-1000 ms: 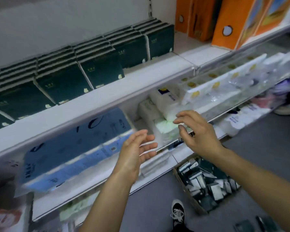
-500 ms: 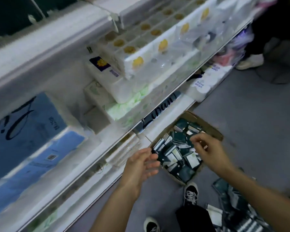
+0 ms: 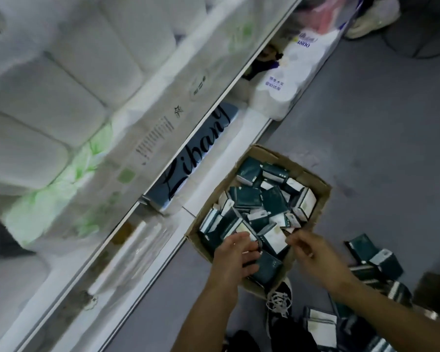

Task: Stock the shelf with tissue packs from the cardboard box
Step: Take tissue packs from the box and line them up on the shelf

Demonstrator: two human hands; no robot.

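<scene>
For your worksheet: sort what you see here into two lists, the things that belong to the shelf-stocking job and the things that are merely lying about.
Part of the job:
cardboard box
dark green tissue packs in it
left hand and right hand, both reaching into it
shelf

Just lying about:
toilet roll pack on the bottom shelf
blue pack
black shoe

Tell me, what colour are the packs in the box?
Dark green with white sides, seen in the head view: tissue packs.
</scene>
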